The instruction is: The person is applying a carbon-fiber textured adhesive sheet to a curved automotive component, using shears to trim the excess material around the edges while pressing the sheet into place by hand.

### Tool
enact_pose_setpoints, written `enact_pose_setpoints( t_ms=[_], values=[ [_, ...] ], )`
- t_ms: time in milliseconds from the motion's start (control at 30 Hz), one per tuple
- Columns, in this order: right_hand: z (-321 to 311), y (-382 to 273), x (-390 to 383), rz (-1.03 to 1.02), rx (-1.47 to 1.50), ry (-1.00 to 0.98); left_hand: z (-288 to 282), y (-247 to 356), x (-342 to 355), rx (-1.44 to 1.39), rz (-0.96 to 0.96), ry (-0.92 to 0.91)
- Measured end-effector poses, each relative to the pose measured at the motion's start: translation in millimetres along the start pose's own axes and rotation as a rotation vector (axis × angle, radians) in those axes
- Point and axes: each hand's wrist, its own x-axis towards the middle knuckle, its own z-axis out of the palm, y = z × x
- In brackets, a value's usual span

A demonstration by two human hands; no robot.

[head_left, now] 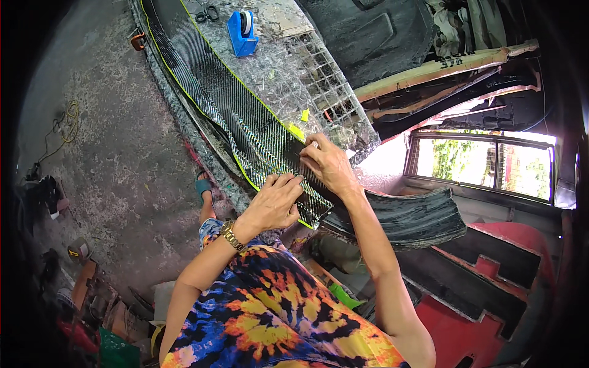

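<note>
A long black woven carbon-fibre-look strip (215,92) with yellow-green edging runs diagonally along the worktable (276,67), over a long narrow form, rippling near its lower end. My left hand (270,205) lies on that lower end, fingers curled onto the fabric. My right hand (328,165) is higher and to the right, pinching at the strip's right edge. Small yellow tape pieces (305,115) sit just above it. A dark curved moulded piece (405,218) extends rightward from under the strip's end.
A blue tape dispenser (242,34) and black scissors (207,13) are on the table. An orange clamp (138,41) is on its left edge. Dark panels and wooden beams (445,64) are at upper right, red-and-black moulded parts (485,282) at lower right, a coiled cord (70,122) on the left floor.
</note>
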Motion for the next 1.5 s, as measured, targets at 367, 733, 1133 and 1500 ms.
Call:
enact_pose_setpoints(
  t_ms=[367,733,1133,1500],
  values=[
    [6,8,0,-0.082,-0.096,0.052,-1,0,0,-0.001,0.002,0.007],
    [9,8,-1,-0.088,-0.129,0.056,-1,0,1,0.014,0.012,0.009],
    [9,4,-3,-0.122,-0.237,0.082,-3,0,2,-0.001,0.006,-0.009],
    [16,7,-10,-0.090,-0.239,0.102,0,-1,1,-0.002,0.010,0.004]
  ],
)
